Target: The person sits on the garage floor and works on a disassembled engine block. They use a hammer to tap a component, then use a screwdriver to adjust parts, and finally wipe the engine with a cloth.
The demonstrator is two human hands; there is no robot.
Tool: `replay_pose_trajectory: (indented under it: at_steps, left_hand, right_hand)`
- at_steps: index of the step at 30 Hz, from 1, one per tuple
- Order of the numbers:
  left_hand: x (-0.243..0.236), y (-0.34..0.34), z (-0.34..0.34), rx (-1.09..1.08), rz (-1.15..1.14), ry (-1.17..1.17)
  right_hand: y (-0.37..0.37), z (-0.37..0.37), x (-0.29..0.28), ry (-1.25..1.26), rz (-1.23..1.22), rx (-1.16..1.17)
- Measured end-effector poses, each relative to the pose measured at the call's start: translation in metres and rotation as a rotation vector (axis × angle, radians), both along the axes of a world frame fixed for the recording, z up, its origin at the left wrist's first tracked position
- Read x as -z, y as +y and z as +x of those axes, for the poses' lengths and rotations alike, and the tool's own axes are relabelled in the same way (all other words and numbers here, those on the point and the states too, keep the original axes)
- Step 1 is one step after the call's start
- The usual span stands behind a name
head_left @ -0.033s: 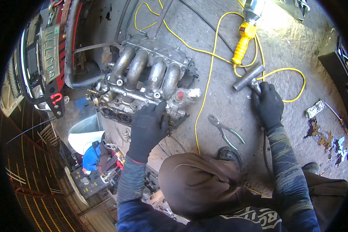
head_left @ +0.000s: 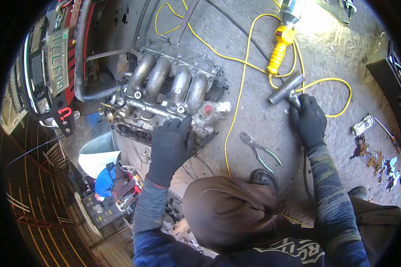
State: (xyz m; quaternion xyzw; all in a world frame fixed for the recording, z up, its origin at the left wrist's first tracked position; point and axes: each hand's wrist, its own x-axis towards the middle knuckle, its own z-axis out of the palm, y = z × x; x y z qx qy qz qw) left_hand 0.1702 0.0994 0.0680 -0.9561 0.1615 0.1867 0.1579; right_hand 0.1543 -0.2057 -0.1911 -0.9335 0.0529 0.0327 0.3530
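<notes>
A grey metal cylinder head (head_left: 142,116) with a four-runner intake manifold (head_left: 158,79) stands on the floor ahead of me. My left hand (head_left: 171,144), in a black glove, is closed over its near edge, below the rightmost runners; the fingertips are partly hidden. To the right, my gloved right hand (head_left: 309,121) is wrapped round the handle of a hammer (head_left: 286,89). The hammer has a thick cylindrical steel head, which is close to the floor, apart from the engine part. Between my hands lie pliers (head_left: 258,151) with pale green grips, their jaws pointing away.
A yellow work lamp (head_left: 278,53) shines at the far right, its yellow cord (head_left: 242,89) looping across the floor. A screwdriver (head_left: 390,135) and a crumpled tube (head_left: 363,125) lie at right near an oily stain. A vehicle's front (head_left: 53,71) stands left; a person in blue (head_left: 106,181) works beyond.
</notes>
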Motion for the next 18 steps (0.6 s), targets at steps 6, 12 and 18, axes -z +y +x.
replay_pose_trajectory:
  at_steps: [6,12,18]
  left_hand:
    - [0.0,-0.003,0.009,0.088,0.134,0.052]
    - [0.011,-0.008,-0.002,0.268,0.351,-0.002]
    - [0.023,-0.021,-0.019,0.269,0.575,0.02]
  right_hand:
    - [0.0,0.004,0.002,0.007,0.009,0.007]
    - [0.0,0.005,0.003,0.004,0.011,0.007]
    - [0.0,0.005,0.003,0.027,0.011,0.002]
